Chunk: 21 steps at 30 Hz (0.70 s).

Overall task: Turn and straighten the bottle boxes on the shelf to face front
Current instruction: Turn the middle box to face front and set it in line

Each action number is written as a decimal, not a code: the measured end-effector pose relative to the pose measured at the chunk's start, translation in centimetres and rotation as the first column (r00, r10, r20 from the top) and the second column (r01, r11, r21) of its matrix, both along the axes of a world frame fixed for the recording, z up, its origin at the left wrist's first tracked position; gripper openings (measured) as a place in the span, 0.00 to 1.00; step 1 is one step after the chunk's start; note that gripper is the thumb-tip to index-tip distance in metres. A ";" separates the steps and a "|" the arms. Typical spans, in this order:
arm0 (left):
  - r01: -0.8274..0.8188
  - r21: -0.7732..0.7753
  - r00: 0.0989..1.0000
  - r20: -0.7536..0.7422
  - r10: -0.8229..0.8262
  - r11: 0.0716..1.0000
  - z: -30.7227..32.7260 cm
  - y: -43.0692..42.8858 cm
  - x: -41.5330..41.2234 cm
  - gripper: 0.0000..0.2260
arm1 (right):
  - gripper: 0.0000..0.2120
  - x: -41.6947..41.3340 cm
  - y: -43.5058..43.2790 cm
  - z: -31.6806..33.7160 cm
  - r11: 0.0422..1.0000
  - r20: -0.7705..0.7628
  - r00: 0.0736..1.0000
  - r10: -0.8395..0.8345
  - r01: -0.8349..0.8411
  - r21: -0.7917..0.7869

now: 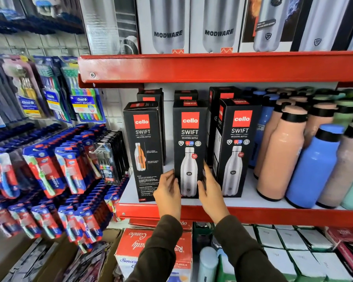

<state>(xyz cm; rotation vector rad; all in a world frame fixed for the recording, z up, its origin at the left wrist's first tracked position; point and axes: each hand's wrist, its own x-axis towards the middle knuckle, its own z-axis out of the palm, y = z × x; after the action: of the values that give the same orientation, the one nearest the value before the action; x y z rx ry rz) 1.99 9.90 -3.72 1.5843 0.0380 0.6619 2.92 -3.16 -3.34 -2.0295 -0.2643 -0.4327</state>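
Note:
Three black Cello Swift bottle boxes stand in a front row on the white shelf [247,199]. The middle box [190,139] shows its front panel with a steel bottle picture. My left hand [168,193] grips its lower left edge and my right hand [210,191] grips its lower right edge. The left box [143,147] shows a panel with a cutaway bottle and small text. The right box [236,143] is turned slightly, so its left side panel also shows. More black boxes [151,94] stand behind them.
Loose bottles, peach [279,159] and blue [312,167], crowd the shelf right of the boxes. A red shelf lip [273,214] runs along the front edge, with a red shelf [212,66] overhead. Toothbrush packs [49,169] hang at left. Cartons [151,251] sit below.

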 end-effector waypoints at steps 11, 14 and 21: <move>0.050 0.031 0.999 -0.001 -0.050 0.998 0.4 0.3 -1.2 0.17 | 0.25 -1.2 0.6 -0.6 0.988 0.054 0.993 -0.105 0.098 0.118; 0.083 0.011 0.996 0.036 -0.083 0.996 0.1 1.2 -2.5 0.17 | 0.20 -2.8 1.1 -1.2 0.961 0.109 0.976 -0.186 0.158 0.228; -0.104 0.180 0.950 0.310 0.044 0.978 0.9 5.0 -3.9 0.13 | 0.16 -5.1 5.1 -0.6 0.949 0.272 0.930 -0.248 0.176 0.262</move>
<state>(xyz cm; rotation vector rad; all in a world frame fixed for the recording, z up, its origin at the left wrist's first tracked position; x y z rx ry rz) -1.87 14.92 -2.81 1.6566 -0.2033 0.9891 -2.14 1.95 -3.91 -1.7614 -0.1674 -0.8753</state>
